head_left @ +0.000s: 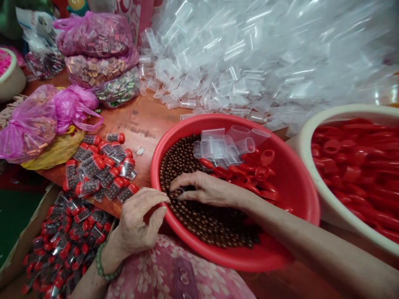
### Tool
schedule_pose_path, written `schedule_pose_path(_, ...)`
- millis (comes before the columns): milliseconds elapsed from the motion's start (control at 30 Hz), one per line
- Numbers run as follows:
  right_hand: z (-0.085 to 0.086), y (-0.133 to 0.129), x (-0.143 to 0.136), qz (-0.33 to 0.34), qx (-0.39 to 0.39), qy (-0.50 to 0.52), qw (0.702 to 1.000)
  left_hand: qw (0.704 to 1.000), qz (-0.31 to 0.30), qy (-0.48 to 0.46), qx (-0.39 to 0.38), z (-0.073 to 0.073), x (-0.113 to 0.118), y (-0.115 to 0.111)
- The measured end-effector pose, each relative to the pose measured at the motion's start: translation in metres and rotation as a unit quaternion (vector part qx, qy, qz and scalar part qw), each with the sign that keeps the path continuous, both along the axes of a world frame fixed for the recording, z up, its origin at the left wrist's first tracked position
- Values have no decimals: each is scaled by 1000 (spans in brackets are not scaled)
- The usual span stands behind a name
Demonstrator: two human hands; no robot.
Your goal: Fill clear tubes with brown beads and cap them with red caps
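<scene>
Inside a red basin (pixel 301 195), my right hand (pixel 202 189) reaches into a heap of brown beads (pixel 215 226). Its thumb and fingers close around some beads near the left wall. At the basin's left rim, my left hand (pixel 139 218) has its thumb and fingertips drawn together beside the right fingertips. Whatever it pinches is hidden. Clear plastic tubes (pixel 213 143) lie on the beads at the back of the basin. Red plastic pieces (pixel 249 178), some with ring-shaped ends, lie beyond my right hand.
Filled tubes with red caps (pixel 104 164) lie left on the table (pixel 141 124); more fill a cardboard box (pixel 28 236) below. A cream tub (pixel 307 145) of red pieces stands right. Clear tubes (pixel 249 54) are heaped behind. Pink bags (pixel 96 35) sit at back left.
</scene>
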State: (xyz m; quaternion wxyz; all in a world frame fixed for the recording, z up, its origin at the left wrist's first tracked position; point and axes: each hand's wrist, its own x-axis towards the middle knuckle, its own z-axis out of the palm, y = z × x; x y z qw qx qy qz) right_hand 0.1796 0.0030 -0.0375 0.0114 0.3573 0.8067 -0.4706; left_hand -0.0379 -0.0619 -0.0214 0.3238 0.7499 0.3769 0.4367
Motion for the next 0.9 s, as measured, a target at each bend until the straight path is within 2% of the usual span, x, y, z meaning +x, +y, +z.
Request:
schedule_pose_path(100,5,1,6,-49,-60,96,992,1000,7,9,2,2,2,-1)
schedule_pose_path(200,10,0,11,-114,-123,190,967,999,19,34,5,4,8,0)
schedule_pose_path(300,16,-1,13,-116,-142,235,955,997,17,73,8,5,17,4)
schedule_pose_path(400,22,-1,13,-114,-120,252,953,995,9,97,8,6,27,9)
schedule_pose_path(600,22,-5,10,-107,-47,258,959,993,11,118,3,1,39,16)
schedule_pose_path(700,23,-9,10,-112,-11,240,964,995,23,99,13,-2,42,18)
schedule_pose_path(800,21,-13,12,-131,31,140,981,998,31,50,0,-2,44,21)
schedule_pose_path(900,14,-21,12,-126,72,37,989,999,24,-2,-48,2,43,25)
